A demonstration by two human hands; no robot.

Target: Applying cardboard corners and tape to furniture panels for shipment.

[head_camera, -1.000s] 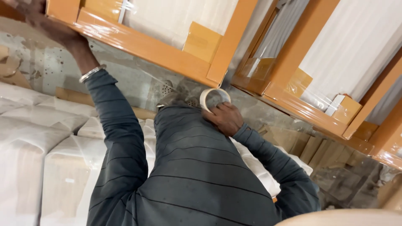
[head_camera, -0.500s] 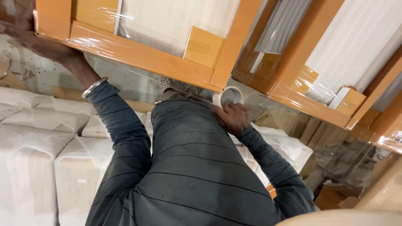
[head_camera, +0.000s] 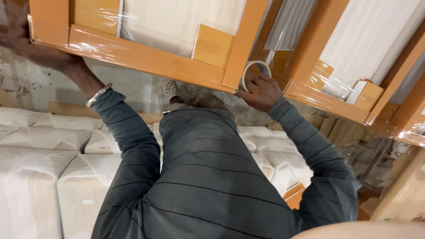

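Cream-coloured tape, a roll (head_camera: 254, 72) of it, sits in my right hand (head_camera: 262, 94). The fingers are curled over its lower rim and closed on it. The roll stands on edge with its open centre facing the camera. It is held against the lower right corner of an orange wooden frame (head_camera: 146, 57), in the gap between that frame and a second orange frame (head_camera: 325, 101) just to the right.

Both frames are wrapped in clear plastic film. Pale board fills them, with small tan cardboard blocks (head_camera: 213, 44) at the corners.

My left hand (head_camera: 27, 43) is well apart from the right, pressed against the far left corner of the first frame. Its fingers run off the picture's edge, so I cannot tell whether they grip the wood or only rest on it. A metal bangle (head_camera: 98, 94) circles that wrist above a grey striped sleeve (head_camera: 133, 146).

Below the frames, one shoe (head_camera: 170, 88) shows on a patchy floor. White wrapped bundles (head_camera: 44, 177) are stacked to the left.
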